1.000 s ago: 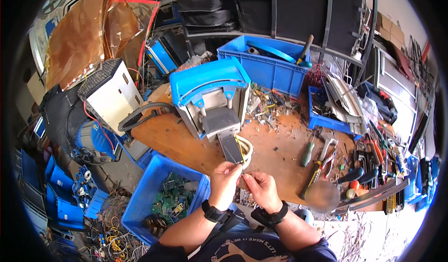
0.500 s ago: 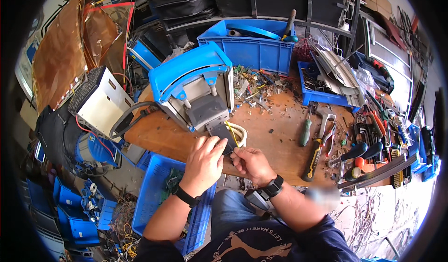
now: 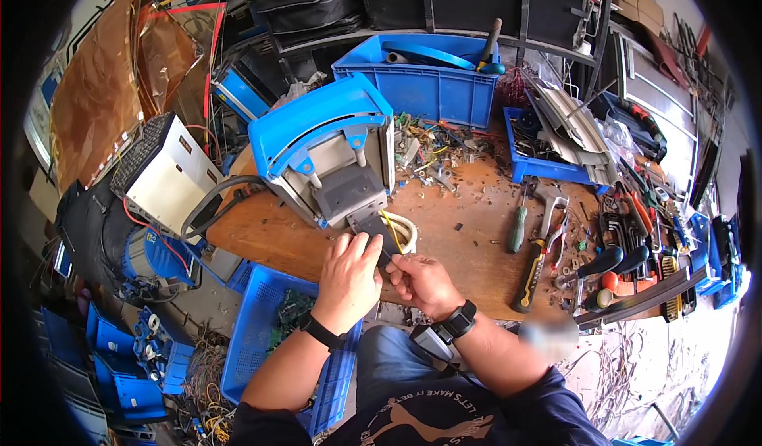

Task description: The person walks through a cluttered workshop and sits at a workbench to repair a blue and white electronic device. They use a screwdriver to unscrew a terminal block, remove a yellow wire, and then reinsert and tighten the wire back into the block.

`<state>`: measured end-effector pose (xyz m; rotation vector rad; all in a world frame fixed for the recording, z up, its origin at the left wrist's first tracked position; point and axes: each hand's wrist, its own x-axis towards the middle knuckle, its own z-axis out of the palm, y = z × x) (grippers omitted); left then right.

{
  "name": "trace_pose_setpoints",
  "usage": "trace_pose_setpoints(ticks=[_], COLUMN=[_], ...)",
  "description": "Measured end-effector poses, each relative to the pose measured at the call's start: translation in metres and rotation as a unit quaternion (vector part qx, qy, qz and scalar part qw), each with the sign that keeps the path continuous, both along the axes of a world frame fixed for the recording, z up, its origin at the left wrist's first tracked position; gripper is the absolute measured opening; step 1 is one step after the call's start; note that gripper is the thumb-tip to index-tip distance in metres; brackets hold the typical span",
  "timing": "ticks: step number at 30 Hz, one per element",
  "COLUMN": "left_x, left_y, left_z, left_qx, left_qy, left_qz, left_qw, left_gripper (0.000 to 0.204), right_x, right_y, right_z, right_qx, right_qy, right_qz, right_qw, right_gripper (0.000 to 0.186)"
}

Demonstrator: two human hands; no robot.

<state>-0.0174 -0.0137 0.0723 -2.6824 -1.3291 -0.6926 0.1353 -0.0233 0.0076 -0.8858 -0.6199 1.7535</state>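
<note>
A blue-and-grey machine housing stands tilted on the wooden bench, a dark grey box-shaped part at its near side. From this part a flat dark plate sticks out toward me. My left hand lies over the plate's left side, fingers bent around its edge. At the plate's near right end my right hand is closed in a pinch; whatever is between its fingertips is hidden. A yellow wire runs down to these fingertips. Beside it is a coiled cream cable.
A green-handled screwdriver, a hammer and several hand tools lie to the right. Scrap bits cover the bench behind. Blue bins stand at the back. A blue basket with green circuit boards is below my left forearm.
The whole view has shifted slightly. Both hands stay at the dark plate; my right hand has turned a little, its fingers still pinched at the plate's end.
</note>
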Motion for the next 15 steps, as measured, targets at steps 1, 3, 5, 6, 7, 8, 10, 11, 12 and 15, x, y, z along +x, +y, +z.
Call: trace_pose_setpoints(ticks=[1,3,5,6,7,8,10,11,12,15], left_x=[0.0001,0.0011,0.0018,0.0022,0.0023,0.0023,0.0026,0.0028,0.0029,0.0036], left_y=[0.0002,-0.0010,-0.0014,-0.0011,-0.0013,-0.0016,-0.0019,-0.0019,-0.0020,-0.0014], left_z=[0.0005,0.0021,0.0016,0.0006,0.0002,-0.0001,-0.0014,-0.0026,-0.0040,-0.0075], left_qx=[0.001,-0.010,-0.015,-0.014,-0.014,-0.015,-0.016,-0.015,-0.014,-0.012], left_qy=[0.001,0.004,0.005,0.005,0.005,0.002,-0.006,-0.011,-0.016,-0.030], left_qz=[-0.002,0.003,0.007,0.008,0.010,0.010,0.010,0.009,0.008,0.006], left_qw=[1.000,1.000,1.000,1.000,1.000,1.000,1.000,1.000,1.000,0.999], left_gripper=[0.048,0.048,0.048,0.048,0.048,0.048,0.048,0.047,0.047,0.047], right_x=[-0.0003,-0.0009,-0.0028,-0.0038,-0.0045,-0.0051,-0.0060,-0.0064,-0.0069,-0.0082], right_y=[0.0001,0.0004,0.0001,0.0000,-0.0002,-0.0002,-0.0003,-0.0006,-0.0008,-0.0001], right_z=[-0.0005,-0.0022,-0.0003,0.0003,0.0003,-0.0001,-0.0012,-0.0019,-0.0026,-0.0070], right_qx=[0.003,0.007,0.010,0.012,0.012,0.011,0.012,0.014,0.015,0.023], right_qy=[0.000,0.001,0.004,0.006,0.009,0.012,0.015,0.015,0.015,0.025], right_qz=[0.002,0.007,0.002,-0.001,-0.001,-0.002,-0.001,-0.001,0.000,0.003], right_qw=[1.000,1.000,1.000,1.000,1.000,1.000,1.000,1.000,1.000,0.999], right_gripper=[0.026,0.026,0.026,0.026,0.026,0.026,0.026,0.027,0.027,0.028])
